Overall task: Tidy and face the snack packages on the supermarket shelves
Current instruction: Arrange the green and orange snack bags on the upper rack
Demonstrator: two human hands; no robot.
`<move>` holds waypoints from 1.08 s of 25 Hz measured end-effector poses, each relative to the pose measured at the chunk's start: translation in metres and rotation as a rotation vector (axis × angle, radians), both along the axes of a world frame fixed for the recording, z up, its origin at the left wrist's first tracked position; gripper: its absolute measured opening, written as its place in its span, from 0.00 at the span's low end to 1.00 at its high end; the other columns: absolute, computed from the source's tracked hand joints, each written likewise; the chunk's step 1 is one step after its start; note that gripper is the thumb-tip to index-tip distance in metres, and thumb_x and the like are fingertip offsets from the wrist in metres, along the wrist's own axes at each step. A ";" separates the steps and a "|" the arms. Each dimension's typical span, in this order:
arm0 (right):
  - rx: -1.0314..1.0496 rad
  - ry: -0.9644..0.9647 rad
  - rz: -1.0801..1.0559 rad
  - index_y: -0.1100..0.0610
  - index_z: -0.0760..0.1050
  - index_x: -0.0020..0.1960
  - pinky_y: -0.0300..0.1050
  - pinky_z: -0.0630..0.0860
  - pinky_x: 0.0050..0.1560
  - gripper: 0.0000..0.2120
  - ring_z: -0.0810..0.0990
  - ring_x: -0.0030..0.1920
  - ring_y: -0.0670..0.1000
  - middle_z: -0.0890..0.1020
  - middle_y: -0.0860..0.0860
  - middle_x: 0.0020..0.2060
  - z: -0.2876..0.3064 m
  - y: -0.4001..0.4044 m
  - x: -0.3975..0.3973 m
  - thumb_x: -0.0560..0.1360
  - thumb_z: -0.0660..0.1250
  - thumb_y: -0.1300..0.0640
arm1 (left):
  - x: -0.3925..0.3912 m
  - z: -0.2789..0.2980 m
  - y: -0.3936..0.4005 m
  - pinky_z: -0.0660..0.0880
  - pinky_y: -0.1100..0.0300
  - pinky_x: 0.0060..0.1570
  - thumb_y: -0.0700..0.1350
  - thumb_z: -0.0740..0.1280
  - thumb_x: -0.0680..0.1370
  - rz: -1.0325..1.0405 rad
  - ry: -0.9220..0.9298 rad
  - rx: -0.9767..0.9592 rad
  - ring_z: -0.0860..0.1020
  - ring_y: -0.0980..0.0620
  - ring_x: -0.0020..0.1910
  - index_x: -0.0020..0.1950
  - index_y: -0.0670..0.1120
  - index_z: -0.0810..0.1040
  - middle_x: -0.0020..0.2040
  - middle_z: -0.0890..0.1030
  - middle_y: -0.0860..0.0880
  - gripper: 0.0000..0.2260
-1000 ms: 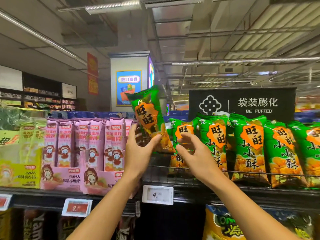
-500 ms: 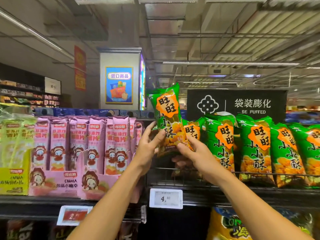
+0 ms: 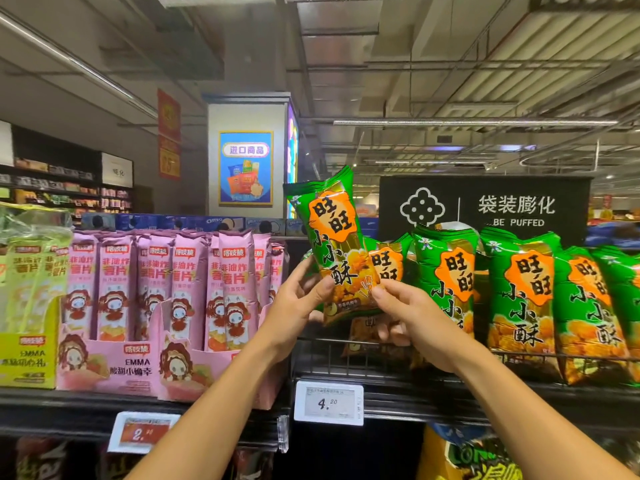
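The shelf (image 3: 450, 400) in front of you carries pink cartons (image 3: 114, 368) on the left and a row of green snack bags (image 3: 519, 299) on the right, behind a wire rail. Between them you hold one green bag (image 3: 334, 244) up, above the rail, its top leaning left. Your left hand (image 3: 298, 306) grips its lower left edge with curled fingers. Your right hand (image 3: 415, 320) pinches its lower right corner. A price tag (image 3: 328, 403) hangs below.
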State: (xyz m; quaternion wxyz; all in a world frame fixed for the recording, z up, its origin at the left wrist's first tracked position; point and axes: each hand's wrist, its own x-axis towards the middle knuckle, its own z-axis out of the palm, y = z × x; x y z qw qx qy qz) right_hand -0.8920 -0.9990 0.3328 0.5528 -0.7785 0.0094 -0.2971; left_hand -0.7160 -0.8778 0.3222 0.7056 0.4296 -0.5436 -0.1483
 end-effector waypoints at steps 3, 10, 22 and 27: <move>0.020 -0.093 -0.127 0.46 0.79 0.57 0.35 0.64 0.24 0.16 0.74 0.29 0.47 0.83 0.48 0.45 -0.004 0.002 0.000 0.73 0.69 0.42 | 0.000 -0.004 -0.003 0.81 0.57 0.39 0.57 0.75 0.67 0.124 0.007 -0.060 0.82 0.54 0.56 0.63 0.63 0.74 0.59 0.83 0.54 0.25; -0.158 -0.229 -0.246 0.48 0.73 0.58 0.35 0.78 0.38 0.19 0.82 0.38 0.42 0.83 0.45 0.45 -0.012 0.015 0.000 0.71 0.77 0.51 | -0.009 0.009 0.009 0.80 0.54 0.52 0.60 0.72 0.71 0.076 -0.067 -0.016 0.81 0.50 0.60 0.63 0.56 0.79 0.61 0.82 0.51 0.22; -0.131 -0.113 -0.077 0.41 0.71 0.63 0.28 0.72 0.31 0.14 0.81 0.42 0.36 0.80 0.44 0.59 -0.005 0.020 -0.009 0.78 0.66 0.47 | -0.025 0.026 0.031 0.78 0.53 0.54 0.54 0.73 0.70 -0.098 0.150 0.023 0.81 0.52 0.57 0.66 0.48 0.73 0.59 0.83 0.50 0.26; -0.152 -0.169 0.021 0.48 0.79 0.60 0.27 0.72 0.30 0.13 0.79 0.32 0.35 0.85 0.38 0.43 -0.002 0.025 -0.017 0.77 0.67 0.49 | -0.037 0.024 0.036 0.74 0.47 0.63 0.56 0.70 0.71 -0.123 0.181 0.041 0.77 0.44 0.65 0.72 0.45 0.69 0.67 0.78 0.44 0.32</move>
